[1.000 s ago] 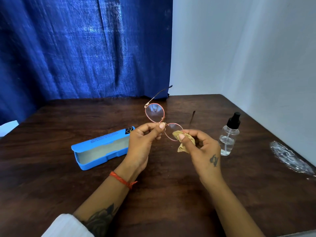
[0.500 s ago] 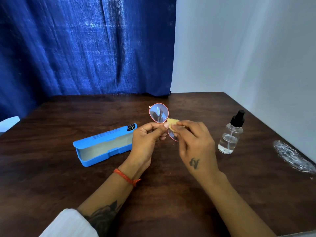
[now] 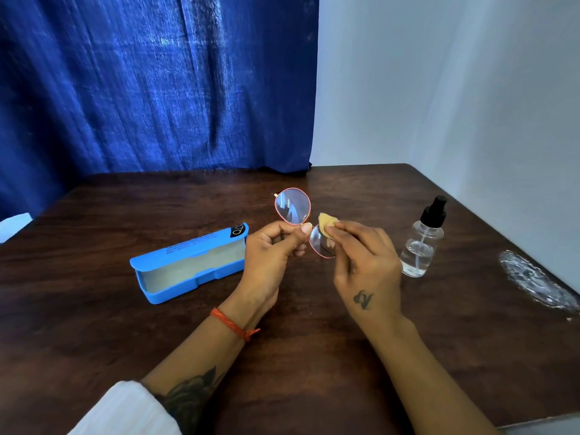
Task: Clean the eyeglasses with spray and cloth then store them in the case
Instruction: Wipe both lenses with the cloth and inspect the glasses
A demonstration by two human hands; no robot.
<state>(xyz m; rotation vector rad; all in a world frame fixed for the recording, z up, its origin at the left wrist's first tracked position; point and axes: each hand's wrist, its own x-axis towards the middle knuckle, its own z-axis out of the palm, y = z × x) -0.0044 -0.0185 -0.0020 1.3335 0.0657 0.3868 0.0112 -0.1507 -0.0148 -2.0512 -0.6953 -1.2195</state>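
— What were your hands doing?

— Your left hand point(image 3: 272, 246) pinched the glasses point(image 3: 300, 221) at the bridge, thumb and forefinger curled around it, holding them above the table point(image 3: 345, 340). Your right hand point(image 3: 365, 262) gripped the cloth point(image 3: 326, 224) and pressed it against the lens nearest that hand.

— And the other lens?

— It stood uncovered just beyond your left thumb, rimmed in pink.

— What lay around your hands?

— The case point(image 3: 188, 262) sat open on the table just outside your left hand. The spray bottle point(image 3: 422, 243) stood upright near your right hand, apart from it. Farther out on that side a white smear point(image 3: 533, 281) marked the table.

— Behind them?

— A blue curtain point(image 3: 157, 83) and a pale wall point(image 3: 439, 83).
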